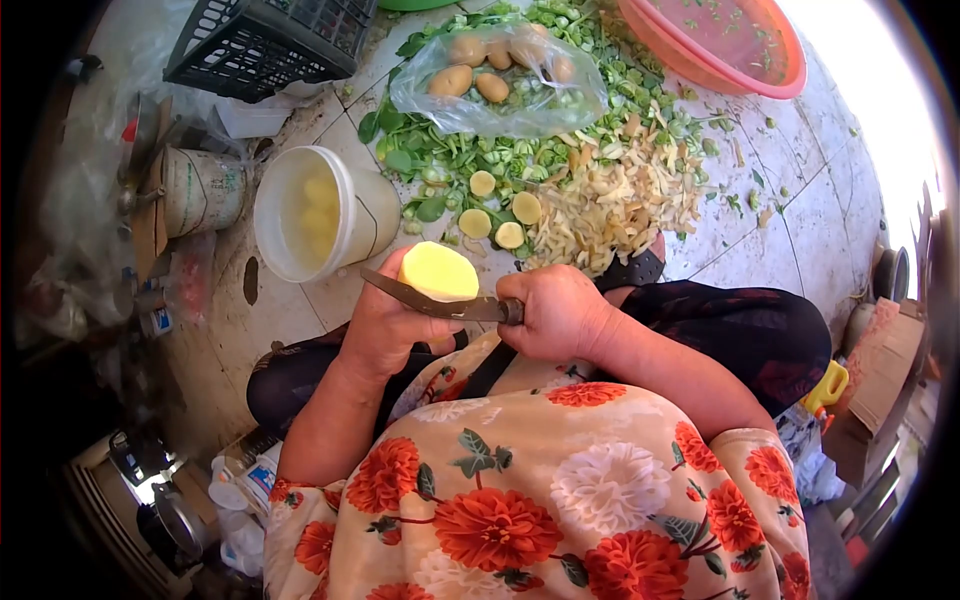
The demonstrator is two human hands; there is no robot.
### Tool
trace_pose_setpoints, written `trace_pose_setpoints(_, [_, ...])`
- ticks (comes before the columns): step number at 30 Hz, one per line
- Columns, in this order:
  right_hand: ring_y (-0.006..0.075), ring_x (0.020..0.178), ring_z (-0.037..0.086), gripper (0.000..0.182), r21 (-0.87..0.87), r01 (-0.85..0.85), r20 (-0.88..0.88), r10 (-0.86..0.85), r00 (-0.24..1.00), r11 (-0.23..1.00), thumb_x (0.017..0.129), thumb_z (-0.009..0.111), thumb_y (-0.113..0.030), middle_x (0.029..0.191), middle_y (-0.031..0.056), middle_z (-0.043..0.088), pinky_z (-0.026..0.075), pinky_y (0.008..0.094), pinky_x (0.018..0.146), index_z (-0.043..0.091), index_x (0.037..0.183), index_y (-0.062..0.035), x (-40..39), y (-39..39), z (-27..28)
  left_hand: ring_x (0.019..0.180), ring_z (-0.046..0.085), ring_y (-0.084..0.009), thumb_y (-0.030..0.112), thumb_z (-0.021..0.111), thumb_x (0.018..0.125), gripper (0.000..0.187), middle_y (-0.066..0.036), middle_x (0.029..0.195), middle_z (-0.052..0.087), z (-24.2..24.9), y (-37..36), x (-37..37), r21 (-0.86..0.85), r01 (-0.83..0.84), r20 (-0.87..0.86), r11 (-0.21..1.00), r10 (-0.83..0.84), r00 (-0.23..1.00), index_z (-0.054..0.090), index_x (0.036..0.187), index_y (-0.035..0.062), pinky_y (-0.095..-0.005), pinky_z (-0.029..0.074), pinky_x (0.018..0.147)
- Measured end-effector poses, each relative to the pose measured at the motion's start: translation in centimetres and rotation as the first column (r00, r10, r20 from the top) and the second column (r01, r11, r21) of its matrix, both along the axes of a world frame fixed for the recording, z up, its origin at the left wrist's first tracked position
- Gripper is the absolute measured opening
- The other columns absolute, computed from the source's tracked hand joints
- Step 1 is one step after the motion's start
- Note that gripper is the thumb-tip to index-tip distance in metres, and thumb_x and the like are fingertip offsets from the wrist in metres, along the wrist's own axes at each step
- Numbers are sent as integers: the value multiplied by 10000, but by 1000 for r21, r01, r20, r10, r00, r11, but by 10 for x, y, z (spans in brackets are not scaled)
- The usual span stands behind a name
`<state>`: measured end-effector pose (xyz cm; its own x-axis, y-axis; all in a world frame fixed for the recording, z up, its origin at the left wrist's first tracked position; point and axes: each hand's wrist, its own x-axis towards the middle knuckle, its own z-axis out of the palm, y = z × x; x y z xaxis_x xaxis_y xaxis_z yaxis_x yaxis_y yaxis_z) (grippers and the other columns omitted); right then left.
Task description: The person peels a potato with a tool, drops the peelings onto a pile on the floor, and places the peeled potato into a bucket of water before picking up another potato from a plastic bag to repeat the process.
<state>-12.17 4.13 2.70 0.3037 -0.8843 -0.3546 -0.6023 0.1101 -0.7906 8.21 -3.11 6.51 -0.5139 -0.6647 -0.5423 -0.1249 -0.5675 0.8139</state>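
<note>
While peelings adjoin greens, left fingers hold a potato, right fingers a knife.

Floor-level food-preparation area; home or small trade premises cannot be distinguished. Setting indicated by pale, soiled, large-tiled floor, strewn with green leafy trimmings and curled buff peelings; round white plastic bucket, in which peeled yellow potatoes are immersed; black lattice-sided plastic crate; round pink plastic basin.
</note>
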Motion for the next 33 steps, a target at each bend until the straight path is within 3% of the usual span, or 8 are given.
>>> trace_pose_setpoints(5, [364, 709, 640, 190, -28, 70, 35, -69, 997, 997, 690, 688, -228, 666, 149, 619, 525, 451, 660, 598, 763, -77, 2, 2, -14, 789, 634, -154, 13, 749, 643, 600, -87, 979, 626, -4, 4, 1, -2, -18, 11, 1000, 18, 1000, 504, 1190, 3, -284, 554, 585])
trace_pose_setpoints(8, [337, 859, 648, 262, 190, 60, -91, -43, 995, 980, 804, 526, -296, 875, 163, 655, 522, 445, 790, 661, 856, -78, -17, -3, -24, 827, 639, -163, 31, 761, 640, 616, -90, 986, 622, 17, -1, 2, 52, 12, -69, 999, -8, 998, 503, 1197, -15, -297, 571, 644])
trace_pose_setpoints(11, [334, 872, 642, 263, 176, -2, -161, 31, 987, 984, 808, 506, -277, 909, 151, 645, 520, 434, 801, 661, 856, -71, -21, 2, -39, 862, 646, -183, 23, 783, 618, 648, -95, 1003, 618, 33, -5, 5, 13, -9, -83, 1000, 10, 997, 500, 1199, -26, -314, 578, 695])
trace_pose_setpoints(16, [345, 872, 641, 261, 183, 181, 30, -189, 981, 966, 789, 543, -271, 915, 167, 653, 520, 431, 814, 646, 855, -41, -14, -1, -35, 930, 625, -164, 3, 791, 622, 646, -77, 1041, 613, 28, -6, 9, -70, 24, -35, 997, -26, 999, 502, 1199, -7, -326, 560, 762])
trace_pose_setpoints(20, [363, 840, 644, 272, 236, 229, 24, -241, 970, 944, 769, 580, -281, 868, 174, 659, 520, 444, 808, 639, 854, -29, -6, -4, -28, 960, 610, -150, 3, 790, 626, 642, -62, 1053, 614, 24, -6, 16, -92, 14, -3, 996, -14, 1000, 505, 1202, 3, -311, 538, 803])
trace_pose_setpoints(23, [368, 803, 649, 262, 144, 210, 35, -217, 975, 967, 753, 607, -292, 819, 168, 660, 521, 457, 777, 635, 826, -42, -3, -2, -18, 962, 608, -146, 12, 794, 630, 638, -56, 1058, 615, 19, -3, 18, -127, 14, 44, 992, -8, 999, 507, 1200, 6, -303, 521, 828])
trace_pose_setpoints(28, [350, 776, 655, 248, -108, -41, 15, 43, 999, 993, 758, 635, -326, 805, 139, 663, 524, 453, 709, 621, 842, -93, 6, 5, -6, 979, 606, -134, -39, 793, 616, 732, -55, 1085, 611, 10, 5, 11, -119, 16, 122, 993, -1, 993, 454, 1264, -4, -297, 522, 834])
trace_pose_setpoints(33, [356, 759, 655, 265, -115, -75, 21, 78, 997, 991, 769, 637, -348, 791, 135, 663, 524, 458, 698, 615, 853, -98, 8, 6, 1, 975, 608, -129, -44, 814, 586, 770, -57, 1086, 615, 1, 7, 9, -126, 36, 65, 991, -28, 997, 451, 1264, -5, -294, 528, 821])
